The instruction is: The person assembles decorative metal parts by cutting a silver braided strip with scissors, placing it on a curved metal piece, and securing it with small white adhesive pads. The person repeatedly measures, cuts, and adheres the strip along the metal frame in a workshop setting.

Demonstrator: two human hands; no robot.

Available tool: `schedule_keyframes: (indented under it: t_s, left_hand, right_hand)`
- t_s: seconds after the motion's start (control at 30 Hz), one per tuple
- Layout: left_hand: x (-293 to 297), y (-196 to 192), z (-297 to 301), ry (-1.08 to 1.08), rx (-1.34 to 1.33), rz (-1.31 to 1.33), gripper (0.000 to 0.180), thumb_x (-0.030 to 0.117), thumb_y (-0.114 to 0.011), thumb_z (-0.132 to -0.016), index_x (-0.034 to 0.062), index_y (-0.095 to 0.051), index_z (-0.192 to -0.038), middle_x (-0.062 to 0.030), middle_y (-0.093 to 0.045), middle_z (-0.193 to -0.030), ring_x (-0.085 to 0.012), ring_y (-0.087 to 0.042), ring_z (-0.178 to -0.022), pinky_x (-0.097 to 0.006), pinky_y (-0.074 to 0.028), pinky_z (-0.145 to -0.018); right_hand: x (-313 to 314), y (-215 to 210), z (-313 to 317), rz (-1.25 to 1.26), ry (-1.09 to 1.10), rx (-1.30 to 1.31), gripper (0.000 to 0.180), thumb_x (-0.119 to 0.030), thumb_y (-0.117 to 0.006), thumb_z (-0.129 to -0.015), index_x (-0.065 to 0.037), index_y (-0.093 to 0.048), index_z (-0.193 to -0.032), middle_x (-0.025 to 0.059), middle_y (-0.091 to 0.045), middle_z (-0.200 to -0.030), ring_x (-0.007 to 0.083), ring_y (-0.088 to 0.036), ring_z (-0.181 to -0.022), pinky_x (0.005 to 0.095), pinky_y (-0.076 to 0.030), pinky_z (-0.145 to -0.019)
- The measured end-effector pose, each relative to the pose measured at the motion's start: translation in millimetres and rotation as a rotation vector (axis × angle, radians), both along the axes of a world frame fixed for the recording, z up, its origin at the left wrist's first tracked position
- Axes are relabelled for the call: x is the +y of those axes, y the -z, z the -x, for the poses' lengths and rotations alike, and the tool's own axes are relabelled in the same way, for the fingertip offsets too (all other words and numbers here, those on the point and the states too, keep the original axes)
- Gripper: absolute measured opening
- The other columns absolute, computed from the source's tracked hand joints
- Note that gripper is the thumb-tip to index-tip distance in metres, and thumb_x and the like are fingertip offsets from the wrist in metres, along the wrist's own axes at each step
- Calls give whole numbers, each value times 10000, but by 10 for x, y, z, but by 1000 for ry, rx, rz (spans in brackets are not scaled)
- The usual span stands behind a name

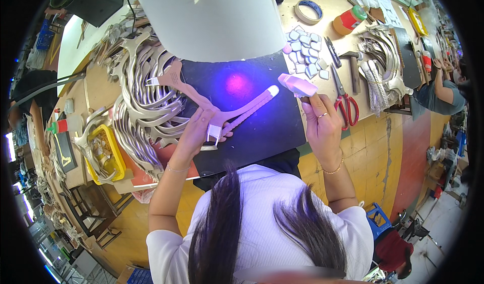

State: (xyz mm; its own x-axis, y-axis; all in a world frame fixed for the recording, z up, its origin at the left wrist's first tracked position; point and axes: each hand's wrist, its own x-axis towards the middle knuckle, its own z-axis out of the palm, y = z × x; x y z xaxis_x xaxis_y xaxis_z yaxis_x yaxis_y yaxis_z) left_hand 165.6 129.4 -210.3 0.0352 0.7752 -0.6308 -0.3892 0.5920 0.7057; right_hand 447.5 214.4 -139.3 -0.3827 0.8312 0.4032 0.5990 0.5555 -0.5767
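Observation:
My left hand (196, 132) grips a branching, strap-like flat piece (247, 111) where its arms meet. One arm points right and ends in a white tip; another reaches up-left to a wider brown end. A small white tab (214, 131) hangs by my left fingers. Between the fingertips of my right hand (322, 125) is a small pale block (301, 86), tinted pink by the light; its exact kind I cannot make out. It is just right of the white tip, apart from it. Beneath both lies a black mat (242, 150) with a purple light spot.
A large white lamp-like cover (217, 19) hangs over the mat. Silvery branching straps (146, 97) pile at left, by a yellow tray (120, 150). At right are small pale pads (305, 49), red-handled scissors (346, 105), a hammer (353, 67), a tape roll (308, 12) and a bottle (348, 21).

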Motion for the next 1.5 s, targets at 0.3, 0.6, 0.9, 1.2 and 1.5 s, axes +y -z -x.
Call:
schedule_keyframes:
  t_s: [0.3,0.6,0.9,1.2,1.5]
  left_hand:
    - [20,-55,-30,-41,-30,40,371,342,-453,-1045,9,-471,-1207,-207,-660,-962,-391,-723,-832,-406,-643,-654]
    - [46,-124,-36,-75,-90,27,378,317,-476,-1039,2,-442,-1244,-218,-658,-956,-399,-722,-814,-404,-648,-624]
    - [29,-91,-29,-61,-58,-14,399,305,-465,-1045,13,-396,-1307,-222,-656,-1013,-382,-726,-804,-388,-646,-605]
    - [26,-64,-32,-47,-34,-65,413,324,-468,-1044,30,-390,-1325,-225,-674,-989,-341,-733,-775,-375,-643,-593]
    - [61,-91,23,-16,-47,-21,424,338,-452,-1049,15,-397,-1319,-228,-683,-928,-333,-734,-762,-365,-637,-582]
  right_hand:
    - [20,162,52,9,-5,-48,411,-93,-642,-931,-101,-600,-1340,93,-613,-834,262,-607,-612,355,-491,-548]
    - [88,252,125,65,-14,-183,391,-193,-600,-966,-148,-578,-1354,84,-593,-792,273,-606,-582,392,-501,-535]
    - [13,289,72,98,-43,-260,438,-143,-634,-940,-144,-574,-1374,92,-591,-783,266,-591,-575,376,-485,-532]
    - [-71,427,-34,119,-41,-228,470,-80,-661,-910,-112,-578,-1372,98,-574,-775,275,-566,-563,384,-459,-526]
    - [-112,481,-70,106,-62,-200,468,-70,-641,-927,-122,-572,-1386,94,-529,-733,266,-530,-532,378,-448,-517]
